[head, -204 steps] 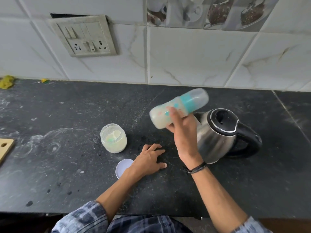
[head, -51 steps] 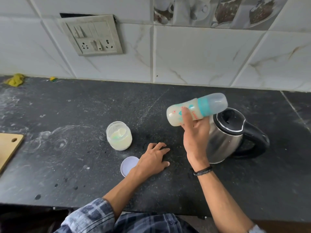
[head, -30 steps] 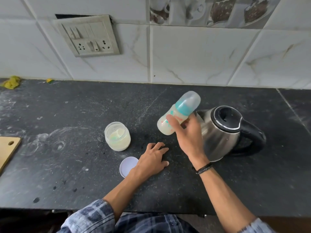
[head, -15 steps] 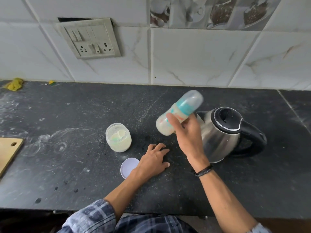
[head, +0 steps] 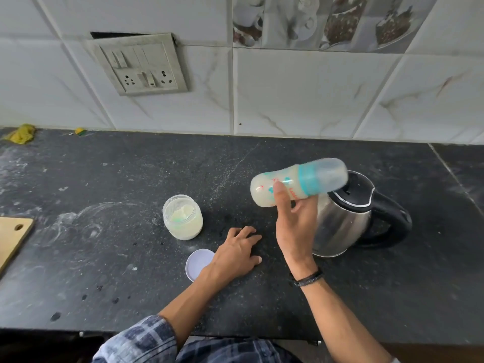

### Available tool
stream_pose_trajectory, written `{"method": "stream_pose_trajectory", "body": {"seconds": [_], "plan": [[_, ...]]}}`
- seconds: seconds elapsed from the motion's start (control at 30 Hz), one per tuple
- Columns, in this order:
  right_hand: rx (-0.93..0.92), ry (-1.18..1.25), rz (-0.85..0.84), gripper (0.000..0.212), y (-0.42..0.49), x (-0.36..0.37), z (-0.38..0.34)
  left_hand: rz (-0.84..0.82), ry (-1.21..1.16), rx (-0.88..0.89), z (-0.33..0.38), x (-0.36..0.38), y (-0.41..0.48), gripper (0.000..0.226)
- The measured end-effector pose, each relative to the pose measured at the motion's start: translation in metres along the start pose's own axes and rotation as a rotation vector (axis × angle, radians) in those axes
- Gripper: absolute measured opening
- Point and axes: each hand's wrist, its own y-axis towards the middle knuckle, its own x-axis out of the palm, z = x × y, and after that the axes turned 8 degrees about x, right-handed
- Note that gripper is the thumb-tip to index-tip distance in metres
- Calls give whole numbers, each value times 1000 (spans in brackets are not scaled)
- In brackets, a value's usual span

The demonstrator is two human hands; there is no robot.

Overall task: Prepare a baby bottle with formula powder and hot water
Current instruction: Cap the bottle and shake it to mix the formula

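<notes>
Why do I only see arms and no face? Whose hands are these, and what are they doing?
No machine here. The camera sits on a person's head and looks down, so you see just their arms. The right hand holds a capped baby bottle, tipped sideways in the air, with milky liquid inside. The left hand rests flat on the counter. On the counter stand an open jar of pale powder and a steel kettle; a round lid lies by the left wrist. A wooden board peeks in at the left edge.

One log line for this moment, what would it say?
right hand: holds capped bottle tilted | left hand: flat on counter | jar: open
</notes>
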Motion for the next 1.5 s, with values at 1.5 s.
{"method": "stream_pose_trajectory", "body": {"seconds": [1.5], "plan": [[-23, -6, -45, 37, 40, -26, -24, 9, -2, -5, -1, 3, -2, 66]]}}
